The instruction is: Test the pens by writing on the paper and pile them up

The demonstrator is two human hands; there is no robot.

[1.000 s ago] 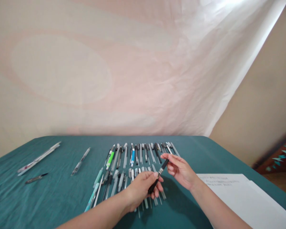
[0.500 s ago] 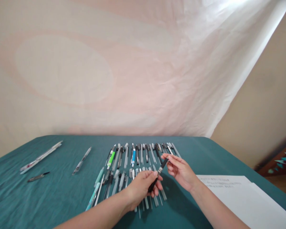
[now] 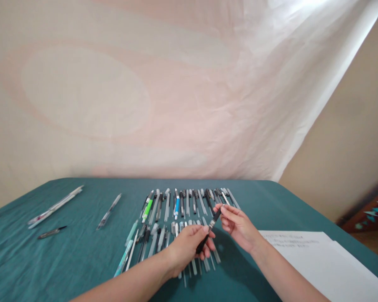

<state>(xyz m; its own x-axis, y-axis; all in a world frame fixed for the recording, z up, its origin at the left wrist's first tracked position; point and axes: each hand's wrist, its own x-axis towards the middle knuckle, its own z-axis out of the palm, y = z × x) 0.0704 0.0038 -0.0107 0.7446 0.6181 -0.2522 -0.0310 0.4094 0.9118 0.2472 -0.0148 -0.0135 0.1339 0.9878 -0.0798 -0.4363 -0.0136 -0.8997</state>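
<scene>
A black pen (image 3: 216,216) with a silvery band in its middle is held tilted above the rows of pens. My left hand (image 3: 190,245) is closed around its lower part, thumb lying along the barrel. At the upper end of the pen, my right hand (image 3: 236,224) pinches with thumb and index finger. Whether those fingertips hold a small separate part there is too small to tell. Under and beside my left hand lies the near row of pens (image 3: 153,243), partly hidden by my hand and forearm. Behind it is the far row of pens (image 3: 187,203), including a green-gripped pen (image 3: 147,210) and a blue-gripped pen (image 3: 177,207).
White paper sheets (image 3: 327,268) with lines of writing lie at the right on the green tablecloth (image 3: 75,260). Off to the left are a bundle of long pale pens (image 3: 55,206), a clear pen (image 3: 109,211) and a short dark pen (image 3: 52,232). A pale curtain (image 3: 176,92) hangs behind.
My right fingertips have shifted slightly at the pen's upper end, and the pen has tilted very little. My left hand keeps its hold; the pens on the table stay put.
</scene>
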